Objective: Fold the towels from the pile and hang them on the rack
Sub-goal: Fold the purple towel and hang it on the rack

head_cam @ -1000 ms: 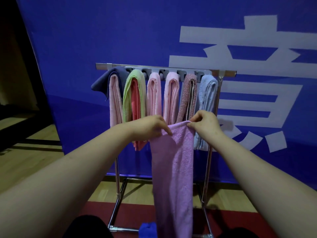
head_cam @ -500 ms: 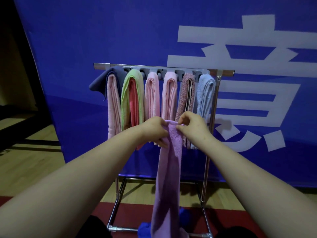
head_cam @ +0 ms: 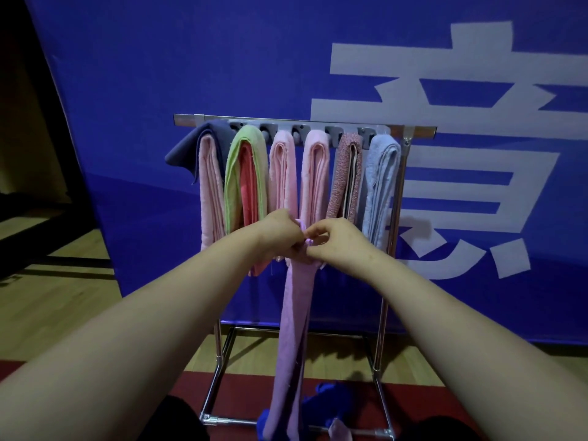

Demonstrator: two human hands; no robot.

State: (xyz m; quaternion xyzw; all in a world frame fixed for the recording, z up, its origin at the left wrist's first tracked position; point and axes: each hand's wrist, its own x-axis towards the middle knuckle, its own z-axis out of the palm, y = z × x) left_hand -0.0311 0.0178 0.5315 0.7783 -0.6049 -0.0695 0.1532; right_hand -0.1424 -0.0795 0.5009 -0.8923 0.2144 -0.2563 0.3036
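Observation:
A lilac towel (head_cam: 291, 338) hangs down as a long narrow strip in front of the metal rack (head_cam: 318, 120). My left hand (head_cam: 280, 237) and my right hand (head_cam: 334, 241) meet at its top edge, and both pinch it there with curled fingers. The top bar carries several folded towels: dark blue over pink (head_cam: 208, 186), green over coral (head_cam: 245, 176), two pink ones (head_cam: 283, 173), a speckled one (head_cam: 346, 173) and a light blue one (head_cam: 380, 183). A blue towel (head_cam: 331, 397) lies on the floor by the rack's foot, partly hidden by the lilac strip.
A blue banner (head_cam: 286, 58) with large white characters stands close behind the rack. The floor is wood with a red band (head_cam: 350, 396) near me. A dark doorway opens at far left (head_cam: 19, 154).
My hands have come together, folding the lilac towel lengthwise from a wide sheet into a narrow strip. The right hand moved left to meet the left hand.

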